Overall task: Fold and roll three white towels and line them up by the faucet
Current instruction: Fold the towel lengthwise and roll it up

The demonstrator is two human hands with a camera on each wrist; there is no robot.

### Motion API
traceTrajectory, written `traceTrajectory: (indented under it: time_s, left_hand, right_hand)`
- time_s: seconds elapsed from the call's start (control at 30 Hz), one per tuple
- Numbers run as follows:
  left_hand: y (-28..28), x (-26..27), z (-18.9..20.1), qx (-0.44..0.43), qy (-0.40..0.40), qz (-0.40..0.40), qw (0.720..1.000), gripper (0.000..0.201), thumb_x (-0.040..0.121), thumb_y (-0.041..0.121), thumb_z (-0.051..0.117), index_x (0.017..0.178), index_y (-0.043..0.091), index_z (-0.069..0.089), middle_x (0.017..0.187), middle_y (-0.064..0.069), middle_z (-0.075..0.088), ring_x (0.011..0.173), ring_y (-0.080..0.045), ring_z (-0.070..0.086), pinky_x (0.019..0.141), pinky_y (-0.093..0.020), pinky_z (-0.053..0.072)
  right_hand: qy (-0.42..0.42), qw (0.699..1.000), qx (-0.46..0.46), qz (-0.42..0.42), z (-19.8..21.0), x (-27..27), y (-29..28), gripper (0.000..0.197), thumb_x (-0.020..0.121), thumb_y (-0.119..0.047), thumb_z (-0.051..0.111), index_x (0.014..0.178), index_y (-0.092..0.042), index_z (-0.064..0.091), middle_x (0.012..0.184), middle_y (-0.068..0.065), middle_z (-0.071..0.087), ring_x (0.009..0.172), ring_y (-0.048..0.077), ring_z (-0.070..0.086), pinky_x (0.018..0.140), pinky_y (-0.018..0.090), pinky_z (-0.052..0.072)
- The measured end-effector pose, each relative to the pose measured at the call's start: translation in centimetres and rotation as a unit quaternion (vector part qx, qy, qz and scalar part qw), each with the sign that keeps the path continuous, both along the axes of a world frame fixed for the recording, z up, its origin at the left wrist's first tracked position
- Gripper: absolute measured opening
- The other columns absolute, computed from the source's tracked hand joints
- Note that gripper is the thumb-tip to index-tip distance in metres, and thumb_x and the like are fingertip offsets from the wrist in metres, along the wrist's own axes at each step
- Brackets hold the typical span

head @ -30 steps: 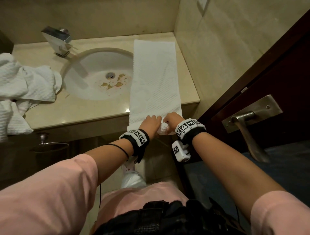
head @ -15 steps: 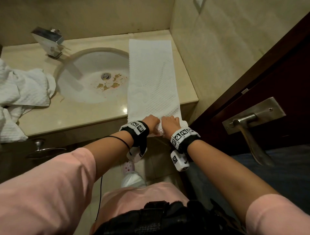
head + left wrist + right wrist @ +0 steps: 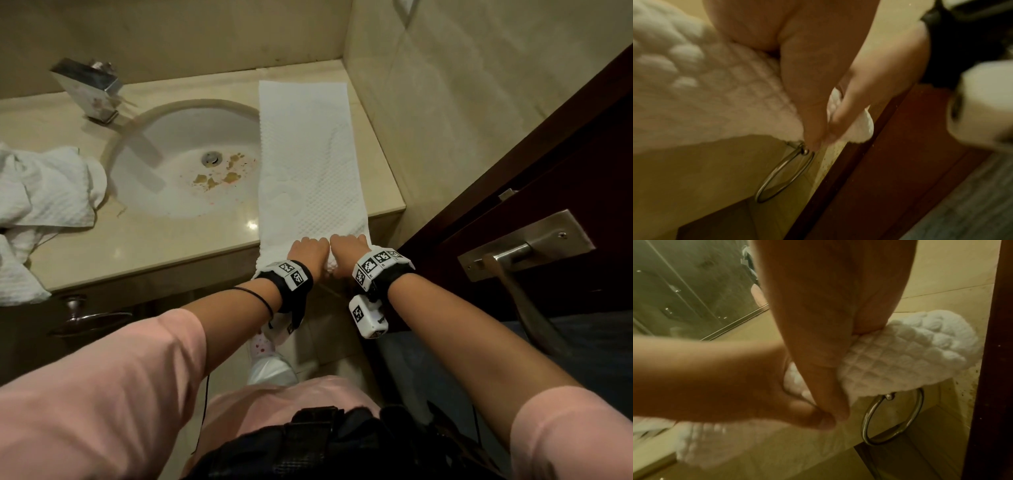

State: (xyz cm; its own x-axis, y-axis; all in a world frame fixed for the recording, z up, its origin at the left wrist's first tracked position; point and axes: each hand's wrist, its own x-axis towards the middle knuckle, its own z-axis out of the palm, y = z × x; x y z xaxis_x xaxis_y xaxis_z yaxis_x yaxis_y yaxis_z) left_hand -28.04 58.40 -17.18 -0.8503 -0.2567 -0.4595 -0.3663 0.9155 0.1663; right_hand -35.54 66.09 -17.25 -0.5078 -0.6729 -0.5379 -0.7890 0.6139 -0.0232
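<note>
A white waffle-weave towel (image 3: 308,164), folded into a long strip, lies on the counter (image 3: 137,246) right of the basin, its near end hanging over the front edge. Both hands sit side by side on that near end, which is curled into a small roll (image 3: 910,356). My left hand (image 3: 308,250) grips the roll with thumb underneath (image 3: 812,116). My right hand (image 3: 349,248) grips it the same way (image 3: 818,378). The chrome faucet (image 3: 90,90) stands at the back left. Crumpled white towels (image 3: 41,192) lie at the counter's left end.
The white basin (image 3: 191,164) has brownish stains near the drain. A metal towel ring (image 3: 894,417) hangs below the counter edge under the hands. The tiled wall (image 3: 445,85) bounds the counter on the right; a dark wooden door with a lever handle (image 3: 513,253) stands beside it.
Both hands have turned the towel's near end over into a tighter roll and crept slightly up toward the counter edge. The camera view shifted a little.
</note>
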Motion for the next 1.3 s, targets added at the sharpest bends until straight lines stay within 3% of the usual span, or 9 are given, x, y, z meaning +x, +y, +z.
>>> traceTrajectory:
  time_s: [0.1, 0.27, 0.4, 0.5, 0.67, 0.8, 1.03, 1.13, 1.3]
  left_hand:
    - [-0.6, -1.1, 0.7, 0.038, -0.042, -0.009, 0.998, 0.029, 0.078, 0.027, 0.073, 0.098, 0.009, 0.061, 0.100, -0.009, 0.067, 0.091, -0.026, 0.063, 0.072, -0.031, 0.046]
    - [-0.9, -1.7, 0.6, 0.059, -0.057, -0.010, 0.997, 0.036, 0.077, 0.032, 0.075, 0.100, 0.008, 0.062, 0.097, -0.009, 0.065, 0.089, -0.025, 0.062, 0.067, -0.031, 0.047]
    - [-0.7, -1.5, -0.1, 0.011, -0.051, 0.007, 0.999, 0.056, 0.074, 0.043, 0.075, 0.116, 0.010, 0.057, 0.120, -0.011, 0.046, 0.115, -0.029, 0.044, 0.086, -0.035, 0.045]
    - [-0.6, -0.9, 0.0, -0.014, -0.010, 0.002, 1.000, 0.078, 0.069, 0.043, 0.080, 0.127, 0.007, 0.043, 0.128, -0.012, 0.042, 0.117, -0.029, 0.042, 0.092, -0.036, 0.041]
    - [-1.0, -0.9, 0.2, 0.019, 0.010, 0.015, 1.000, 0.043, 0.086, 0.023, 0.065, 0.119, 0.003, 0.046, 0.123, -0.015, 0.052, 0.115, -0.030, 0.049, 0.089, -0.034, 0.041]
    - [-1.8, -1.9, 1.2, 0.061, -0.022, -0.005, 0.998, 0.028, 0.084, 0.023, 0.068, 0.102, 0.003, 0.060, 0.106, -0.014, 0.065, 0.097, -0.029, 0.061, 0.075, -0.030, 0.044]
    - [-1.8, -2.5, 1.4, 0.066, -0.057, -0.019, 0.996, 0.026, 0.078, 0.022, 0.073, 0.097, 0.007, 0.064, 0.098, -0.011, 0.068, 0.083, -0.024, 0.063, 0.065, -0.029, 0.047]
    - [-1.8, -2.1, 1.2, 0.051, -0.028, 0.001, 0.998, 0.034, 0.078, 0.023, 0.073, 0.105, 0.007, 0.058, 0.107, -0.011, 0.064, 0.094, -0.027, 0.062, 0.072, -0.031, 0.047]
    - [-1.1, -1.3, 0.0, -0.036, 0.034, 0.005, 0.999, 0.055, 0.081, 0.030, 0.070, 0.122, 0.007, 0.042, 0.126, -0.012, 0.046, 0.118, -0.028, 0.043, 0.089, -0.034, 0.040]
  right_hand:
    - [0.049, 0.998, -0.039, 0.011, -0.8, 0.3, 0.7, 0.058, 0.078, -0.033, 0.072, 0.122, -0.009, 0.043, 0.121, 0.008, 0.051, 0.114, 0.026, 0.049, 0.097, 0.037, 0.036]
    - [0.114, 0.991, -0.041, 0.062, -0.9, 0.3, 0.8, 0.034, 0.087, -0.018, 0.062, 0.118, -0.009, 0.049, 0.118, 0.009, 0.054, 0.110, 0.025, 0.052, 0.091, 0.034, 0.039]
    - [0.064, 0.996, -0.006, 0.069, -0.4, -0.1, -0.5, 0.027, 0.087, -0.024, 0.064, 0.110, -0.014, 0.058, 0.110, 0.005, 0.063, 0.105, 0.024, 0.059, 0.090, 0.033, 0.043]
    - [0.036, 0.997, 0.016, 0.068, -0.1, -0.9, -1.2, 0.031, 0.085, -0.028, 0.066, 0.110, -0.012, 0.059, 0.110, 0.005, 0.064, 0.107, 0.024, 0.058, 0.092, 0.034, 0.042]
    - [0.042, 0.994, 0.061, 0.086, 0.3, -1.8, -2.0, 0.048, 0.079, -0.039, 0.073, 0.116, -0.014, 0.056, 0.117, 0.004, 0.061, 0.115, 0.023, 0.050, 0.095, 0.033, 0.038]
    - [0.090, 0.993, 0.011, 0.070, 0.2, -1.2, -1.3, 0.056, 0.077, -0.040, 0.075, 0.120, -0.012, 0.051, 0.118, 0.005, 0.057, 0.114, 0.024, 0.049, 0.094, 0.033, 0.038]
    - [0.097, 0.994, 0.010, 0.054, -0.1, -0.9, -1.3, 0.023, 0.090, -0.023, 0.061, 0.111, -0.015, 0.057, 0.111, 0.004, 0.065, 0.104, 0.023, 0.059, 0.088, 0.032, 0.042]
    - [0.046, 0.998, 0.030, 0.043, 0.6, -1.4, -2.0, 0.026, 0.087, -0.019, 0.064, 0.112, -0.012, 0.061, 0.110, 0.006, 0.066, 0.103, 0.023, 0.062, 0.087, 0.031, 0.045]
    - [-0.012, 0.998, 0.059, 0.022, 1.3, -2.2, -2.8, 0.037, 0.072, -0.022, 0.081, 0.100, -0.009, 0.061, 0.099, 0.008, 0.067, 0.091, 0.025, 0.065, 0.073, 0.030, 0.050]
